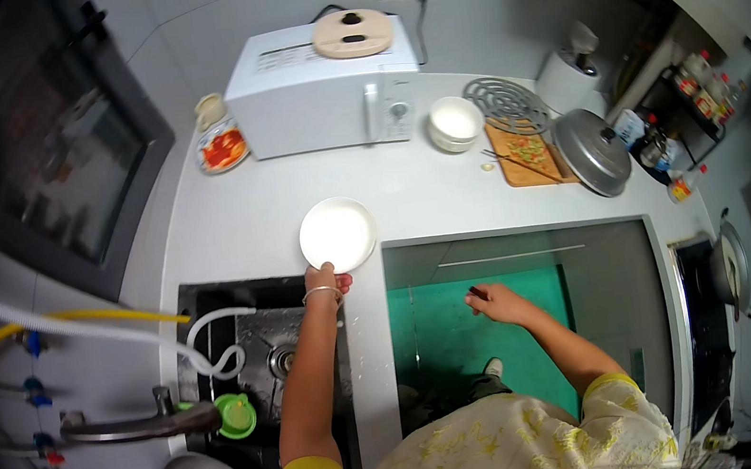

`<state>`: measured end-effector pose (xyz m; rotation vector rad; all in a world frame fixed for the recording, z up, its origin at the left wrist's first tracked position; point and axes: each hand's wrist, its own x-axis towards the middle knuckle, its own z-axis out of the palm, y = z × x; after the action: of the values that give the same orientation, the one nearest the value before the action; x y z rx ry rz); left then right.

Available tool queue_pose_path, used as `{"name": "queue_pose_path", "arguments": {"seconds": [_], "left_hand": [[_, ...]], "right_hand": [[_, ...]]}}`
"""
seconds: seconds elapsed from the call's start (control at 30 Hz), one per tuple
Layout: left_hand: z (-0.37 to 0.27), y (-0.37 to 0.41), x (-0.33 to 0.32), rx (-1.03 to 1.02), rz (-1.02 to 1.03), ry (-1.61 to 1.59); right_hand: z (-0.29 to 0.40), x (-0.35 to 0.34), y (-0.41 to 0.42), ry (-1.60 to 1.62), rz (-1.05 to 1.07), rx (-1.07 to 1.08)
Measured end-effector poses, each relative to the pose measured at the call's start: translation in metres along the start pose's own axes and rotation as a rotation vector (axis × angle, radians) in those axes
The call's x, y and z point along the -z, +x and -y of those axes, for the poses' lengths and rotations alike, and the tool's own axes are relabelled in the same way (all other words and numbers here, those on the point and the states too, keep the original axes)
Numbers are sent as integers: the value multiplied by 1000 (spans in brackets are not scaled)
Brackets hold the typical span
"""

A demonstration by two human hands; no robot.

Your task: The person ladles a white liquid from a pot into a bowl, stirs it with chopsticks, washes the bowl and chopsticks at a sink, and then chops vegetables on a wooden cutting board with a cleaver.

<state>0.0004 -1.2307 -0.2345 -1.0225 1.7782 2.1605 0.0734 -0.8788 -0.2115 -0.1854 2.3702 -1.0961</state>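
Observation:
My left hand (328, 281) grips the near rim of a white round dish (337, 234), with the thumb on top. The dish is at the counter's edge, just beyond the black sink (262, 351); whether it touches the counter I cannot tell. A bracelet circles my left wrist. My right hand (500, 305) hangs over the green floor, in the gap between the counters. Its fingers are closed around a small dark object (477, 292), too small to identify.
A white microwave (312, 117) stands at the back wall. To its right are stacked white bowls (456, 121), a wooden cutting board (518, 175) with chopped food and chopsticks, and a metal lid (592, 152). Left of it sits a plate of red food (223, 148). A faucet (143, 425) reaches over the sink.

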Motion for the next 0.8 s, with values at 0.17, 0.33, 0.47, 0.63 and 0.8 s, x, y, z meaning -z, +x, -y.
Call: {"name": "queue_pose_path", "arguments": {"seconds": [0.17,0.33,0.47,0.63,0.8], "left_hand": [[-16,36,-80,122,32,-49],[-16,74,-129,212,4,-62],[-15,89,-172,208,-67,-116],[-13,106,-215,185,-112,-128],[-3,119,-236,138,-76,-130]], "right_hand": [[-92,34,-75,117,-251,-205],[-114,67,-138,173,-353,-451],[-143,78,-175,220,-421,-490],[-181,81,-210,246,-466,-618],[-209,91,-223,311,-462,-646]]}}
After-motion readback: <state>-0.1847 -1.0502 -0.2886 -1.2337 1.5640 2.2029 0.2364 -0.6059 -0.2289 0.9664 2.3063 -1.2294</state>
